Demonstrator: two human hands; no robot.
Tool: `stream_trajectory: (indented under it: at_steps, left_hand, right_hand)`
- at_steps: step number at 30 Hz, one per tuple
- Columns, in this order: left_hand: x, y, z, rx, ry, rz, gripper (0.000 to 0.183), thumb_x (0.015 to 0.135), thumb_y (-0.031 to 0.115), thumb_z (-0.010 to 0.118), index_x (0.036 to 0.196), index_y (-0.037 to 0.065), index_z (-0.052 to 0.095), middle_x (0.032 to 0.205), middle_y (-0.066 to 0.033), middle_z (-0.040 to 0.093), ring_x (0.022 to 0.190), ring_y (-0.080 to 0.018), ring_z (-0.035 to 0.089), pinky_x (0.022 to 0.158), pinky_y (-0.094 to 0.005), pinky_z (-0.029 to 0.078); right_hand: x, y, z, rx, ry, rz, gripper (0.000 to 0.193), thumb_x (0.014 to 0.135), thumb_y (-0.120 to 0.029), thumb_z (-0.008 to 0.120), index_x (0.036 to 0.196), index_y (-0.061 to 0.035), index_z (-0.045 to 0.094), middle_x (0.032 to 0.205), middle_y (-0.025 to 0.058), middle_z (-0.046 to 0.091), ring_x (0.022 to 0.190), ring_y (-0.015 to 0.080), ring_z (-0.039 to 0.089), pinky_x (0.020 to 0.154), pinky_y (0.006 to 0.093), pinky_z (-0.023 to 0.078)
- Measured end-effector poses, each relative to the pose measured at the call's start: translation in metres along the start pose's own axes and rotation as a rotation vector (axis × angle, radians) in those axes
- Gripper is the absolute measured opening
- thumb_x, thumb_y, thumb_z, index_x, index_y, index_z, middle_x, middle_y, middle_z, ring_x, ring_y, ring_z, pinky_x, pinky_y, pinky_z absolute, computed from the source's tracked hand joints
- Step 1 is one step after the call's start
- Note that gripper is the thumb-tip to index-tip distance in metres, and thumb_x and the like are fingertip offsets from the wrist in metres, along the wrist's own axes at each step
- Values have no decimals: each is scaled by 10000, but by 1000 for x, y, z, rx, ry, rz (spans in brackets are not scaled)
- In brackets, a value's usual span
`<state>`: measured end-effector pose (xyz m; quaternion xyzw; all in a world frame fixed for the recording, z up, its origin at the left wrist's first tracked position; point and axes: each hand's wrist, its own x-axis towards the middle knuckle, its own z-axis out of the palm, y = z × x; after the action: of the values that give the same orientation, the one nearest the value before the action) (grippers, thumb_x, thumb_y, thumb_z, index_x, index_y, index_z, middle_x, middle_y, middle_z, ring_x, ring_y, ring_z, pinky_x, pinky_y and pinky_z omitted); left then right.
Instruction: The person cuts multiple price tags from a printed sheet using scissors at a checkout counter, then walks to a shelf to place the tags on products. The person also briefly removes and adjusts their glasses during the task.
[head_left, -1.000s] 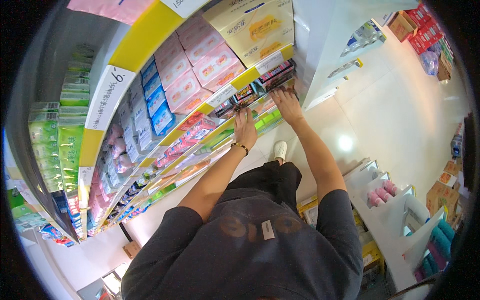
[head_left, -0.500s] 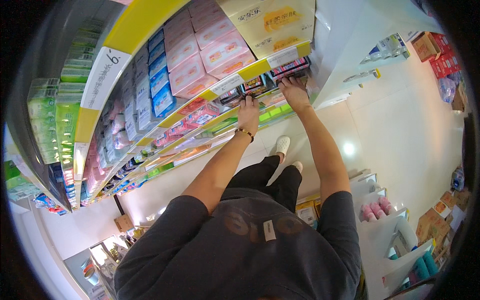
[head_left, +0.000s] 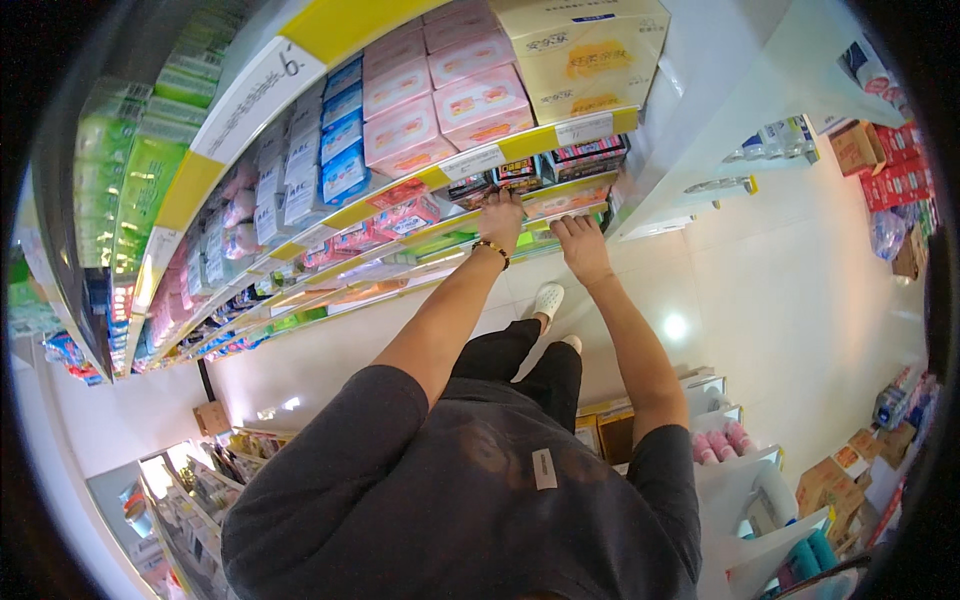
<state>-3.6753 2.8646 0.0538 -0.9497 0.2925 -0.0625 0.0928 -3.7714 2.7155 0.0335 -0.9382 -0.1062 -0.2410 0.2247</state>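
Observation:
My left hand (head_left: 503, 216), with a beaded bracelet at the wrist, reaches up to a shelf of small dark packs. Its fingers point up and touch the lower front of a black pack (head_left: 518, 174) with coloured print; the fingertips are partly hard to make out. Farther right, my right hand (head_left: 582, 246) is at the front edge of the shelf below, its fingers stretched out and nothing seen in them. Above it lies a dark pack with pink stripes (head_left: 585, 156), apart from the hand.
Pink packs (head_left: 400, 135) and a large cream box (head_left: 590, 60) fill the shelf above. Yellow price strips (head_left: 545, 138) run along the shelf edges. A white end panel (head_left: 690, 130) stands at the right. Behind me are white shelves with pink bottles (head_left: 722, 442); cartons (head_left: 832, 490) lie on the floor.
My right hand has drawn back and down from the striped dark pack to the lower shelf edge. My left hand stays at the dark packs. The view has shifted slightly.

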Motion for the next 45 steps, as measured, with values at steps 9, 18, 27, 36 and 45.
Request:
stream_trajectory:
  at_steps: [9, 18, 27, 36, 45]
  left_hand:
    - [-18, -4, -34, -14, 184, 255, 167, 698, 111, 523, 851, 51, 556, 835, -74, 517, 831, -210, 536, 699, -294, 469]
    - [-12, -4, -73, -349, 184, 305, 214, 767, 136, 550, 950, 31, 515, 945, -107, 511, 907, -271, 529, 757, -358, 464]
    - [54, -21, -56, -293, -152, 173, 465, 746, 221, 595, 1133, 38, 414, 1066, -185, 524, 1004, -340, 514, 797, -427, 440]
    - [68, -12, -39, -272, -154, 126, 569, 719, 223, 649, 1189, 23, 398, 1156, -208, 479, 1092, -359, 460, 889, -434, 390]
    - [68, 6, -50, -451, -103, 143, 435, 729, 140, 612, 1105, -15, 458, 1055, -248, 515, 1000, -377, 508, 844, -423, 412]
  right_hand:
    - [11, -13, -11, -63, -18, 72, 313, 731, -110, 519, 1043, -92, 513, 850, 68, 531, 710, 209, 575, 703, 329, 415]
    - [35, 1, -30, -219, -207, 19, 115, 702, -111, 538, 811, -135, 566, 1003, 30, 496, 685, 205, 596, 639, 320, 478]
    - [98, 67, -27, -346, -432, 77, 416, 739, -266, 546, 1140, -157, 523, 1263, 138, 428, 1141, 321, 432, 887, 415, 397]
    - [91, 62, -29, -225, -258, 150, 530, 785, -337, 535, 1255, -125, 415, 1267, 214, 412, 1140, 389, 414, 955, 427, 340]
    - [116, 75, -10, -107, -383, 245, 521, 835, -262, 424, 1309, -63, 344, 1384, 158, 289, 1284, 306, 258, 1057, 407, 195]
